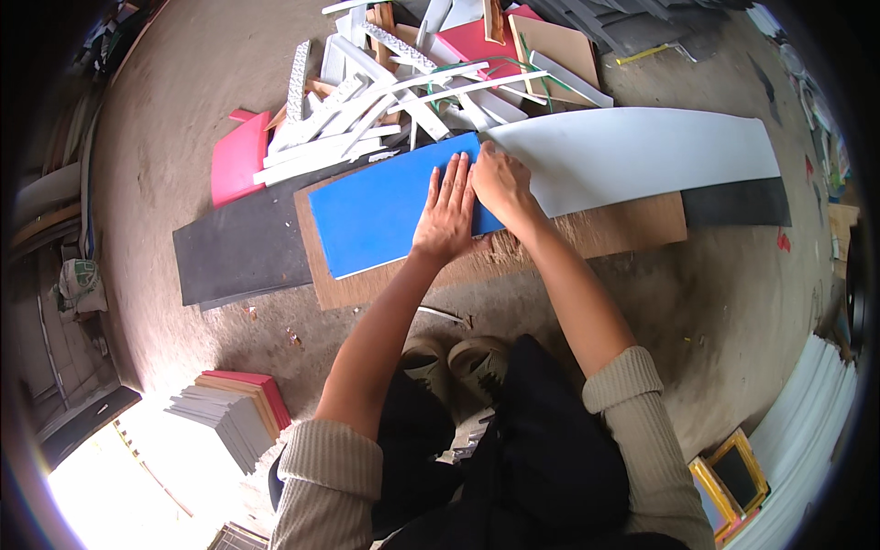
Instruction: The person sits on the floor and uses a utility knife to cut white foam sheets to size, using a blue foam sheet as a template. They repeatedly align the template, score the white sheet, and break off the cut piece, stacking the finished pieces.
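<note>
A blue rectangular sheet [367, 220] lies on a worn brown wooden board [605, 225]. My left hand [447, 209] is open, its fingers stretched and pressed flat on the blue sheet close to its right edge. Just beside it, my right hand [501, 183] is closed in a fist at that edge. Whatever its fingers hold, if anything, is hidden from view. A long white sheet [642, 151] runs off to the right from behind my right hand, its near edge lying over the wooden board.
Dark flat sheets [238, 243] lie under the board. Beyond it rises a heap of white strips and offcuts [394, 87], with a red piece [240, 160] at its left. Stacked panels [234, 412] stand at lower left; yellow-framed pieces [738, 472] lean at lower right.
</note>
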Available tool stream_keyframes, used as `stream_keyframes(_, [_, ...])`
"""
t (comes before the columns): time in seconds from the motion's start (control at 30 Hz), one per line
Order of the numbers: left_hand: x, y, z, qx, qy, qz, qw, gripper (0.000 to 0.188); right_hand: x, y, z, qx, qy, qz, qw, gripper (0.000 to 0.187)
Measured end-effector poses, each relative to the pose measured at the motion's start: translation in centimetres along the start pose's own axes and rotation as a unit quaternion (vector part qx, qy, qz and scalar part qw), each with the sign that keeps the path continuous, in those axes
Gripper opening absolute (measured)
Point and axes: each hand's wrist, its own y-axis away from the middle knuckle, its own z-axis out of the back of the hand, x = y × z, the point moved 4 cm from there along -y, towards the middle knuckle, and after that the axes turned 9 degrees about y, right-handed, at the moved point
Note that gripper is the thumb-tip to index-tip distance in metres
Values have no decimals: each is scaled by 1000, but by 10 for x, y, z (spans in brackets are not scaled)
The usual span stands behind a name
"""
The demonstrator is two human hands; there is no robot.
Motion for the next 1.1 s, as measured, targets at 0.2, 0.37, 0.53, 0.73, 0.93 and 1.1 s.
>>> stream_keyframes(0.2, [0, 2, 1, -9, -31, -1, 999, 108, -7, 37, -1, 97, 13, -53, 994, 23])
stream_keyframes(0.37, [0, 4, 0, -26, -29, -4, 999, 103, -19, 101, 4, 160, 18, -56, 985, 28])
stream_keyframes(0.53, [0, 4, -1, -38, -44, -8, 998, 101, -33, 148, -18, 72, 51, -19, 996, 17])
stream_keyframes(0.73, [-3, 3, -1, -45, -2, -15, 999, 107, -44, 152, -11, 93, 38, -10, 995, 22])
stream_keyframes(0.93, [0, 5, 4, -20, -3, 0, 1000, 103, -17, 96, 51, 50, -8, -31, 998, 29])
stream_keyframes(1.1, [-3, -2, 3, -16, 11, -7, 1000, 107, -13, 22, 16, -42, 66, 4, 997, 22])
